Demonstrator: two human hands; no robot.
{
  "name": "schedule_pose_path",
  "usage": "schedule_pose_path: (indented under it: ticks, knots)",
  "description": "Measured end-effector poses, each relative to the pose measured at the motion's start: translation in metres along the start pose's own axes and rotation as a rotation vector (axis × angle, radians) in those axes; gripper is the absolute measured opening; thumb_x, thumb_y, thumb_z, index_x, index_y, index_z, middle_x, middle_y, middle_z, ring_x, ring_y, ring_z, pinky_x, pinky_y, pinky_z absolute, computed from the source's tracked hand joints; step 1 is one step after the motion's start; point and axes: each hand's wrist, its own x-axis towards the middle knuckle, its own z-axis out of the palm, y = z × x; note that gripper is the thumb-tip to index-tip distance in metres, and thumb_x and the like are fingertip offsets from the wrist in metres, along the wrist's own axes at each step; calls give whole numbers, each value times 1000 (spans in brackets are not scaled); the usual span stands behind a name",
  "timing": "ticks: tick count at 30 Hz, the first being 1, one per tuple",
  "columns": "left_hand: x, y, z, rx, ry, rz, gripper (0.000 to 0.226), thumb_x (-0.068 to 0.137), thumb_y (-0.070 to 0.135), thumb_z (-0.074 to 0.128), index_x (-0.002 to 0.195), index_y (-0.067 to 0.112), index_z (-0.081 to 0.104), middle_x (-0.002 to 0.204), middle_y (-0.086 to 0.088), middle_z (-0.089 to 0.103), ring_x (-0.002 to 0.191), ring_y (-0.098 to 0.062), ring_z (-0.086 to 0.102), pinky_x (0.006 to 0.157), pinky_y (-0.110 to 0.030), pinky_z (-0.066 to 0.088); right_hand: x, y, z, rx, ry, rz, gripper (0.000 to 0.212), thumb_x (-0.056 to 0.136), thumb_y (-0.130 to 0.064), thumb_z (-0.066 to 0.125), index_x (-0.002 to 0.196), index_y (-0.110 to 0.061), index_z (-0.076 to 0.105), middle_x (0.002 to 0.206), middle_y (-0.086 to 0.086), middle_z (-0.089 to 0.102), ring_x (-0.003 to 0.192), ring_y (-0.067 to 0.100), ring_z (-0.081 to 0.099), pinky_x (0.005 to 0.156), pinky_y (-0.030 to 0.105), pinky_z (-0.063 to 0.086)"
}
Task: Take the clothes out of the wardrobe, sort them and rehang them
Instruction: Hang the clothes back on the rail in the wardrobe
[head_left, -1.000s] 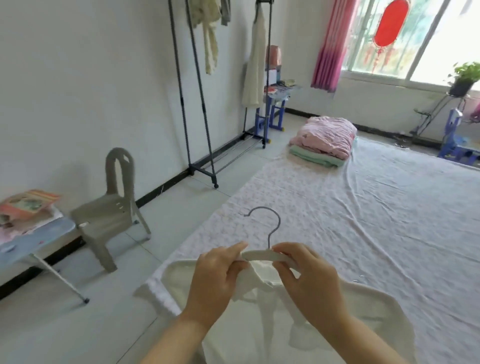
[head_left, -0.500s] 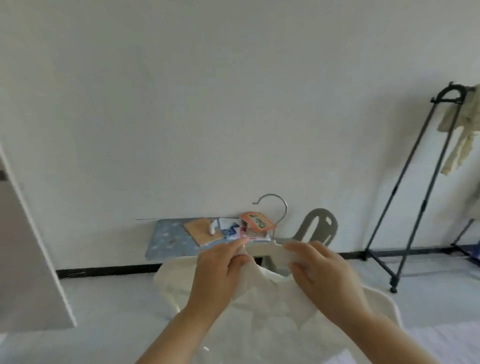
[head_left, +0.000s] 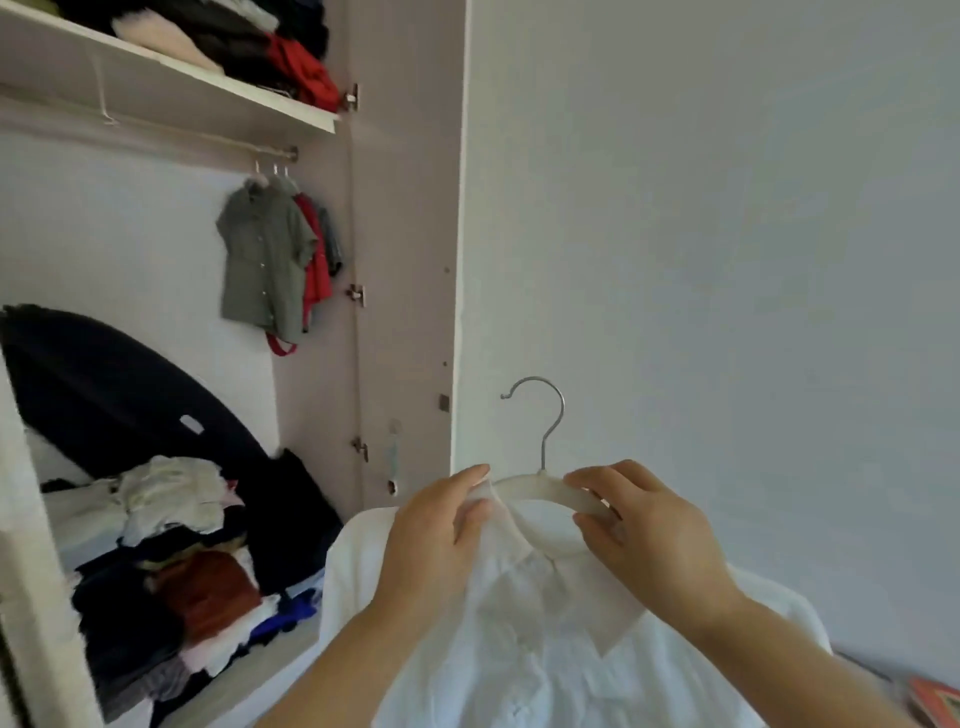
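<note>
A plain pale wall (head_left: 727, 234) adjoins the open wardrobe (head_left: 104, 234) in soft light.

Plain pale grey wall (head_left: 727, 234): it fills the right-hand part of your view and serves as the reference for everything else. At the wall's lower right corner you see a slice of a flat thing with an orange-red border (head_left: 935, 699), cut by the frame edge; what it is cannot be told. Just left of the wall's left edge, low down, a small round hook (head_left: 395, 427) carries a pale blue strip (head_left: 393, 460) that hangs straight down. Far to the left of the wall, a large black rounded bulk (head_left: 104, 384) bears a small white label (head_left: 191, 423) on its upper curve; its kind cannot be told.
</note>
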Motion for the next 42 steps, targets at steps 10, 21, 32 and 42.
schedule_pose_path:
  ticks: [10,21,32,42]
  knots:
    - [83,-121,-47,296,232,-132,35,93,22,50,129,22,53,120,7,57,109,-9,51,91,-16,31,162,-43,131,167,-119,-250,32,81,-20,61,110,-33,60,94,-12,57,76,13,58,57,25,41]
    - [208,-261,-95,379,352,-170,37,95,31,42,132,26,48,126,11,53,116,-8,46,97,-18,30,323,-105,245,203,-119,-358,38,81,-21,61,115,-35,58,97,-11,57,82,15,59,59,25,38]
    - [355,-415,-137,519,419,-193,35,95,29,43,130,24,49,124,5,55,113,-12,48,94,-20,33,510,-152,377,256,-107,-558,38,82,-18,56,115,-36,55,104,-7,55,91,17,58,71,37,49]
    - [504,-513,-189,702,413,-198,38,95,30,42,132,22,45,125,1,55,114,-17,47,95,-29,36,684,-193,467,348,-15,-648,35,79,-17,60,111,-30,57,94,-6,54,89,20,56,70,36,47]
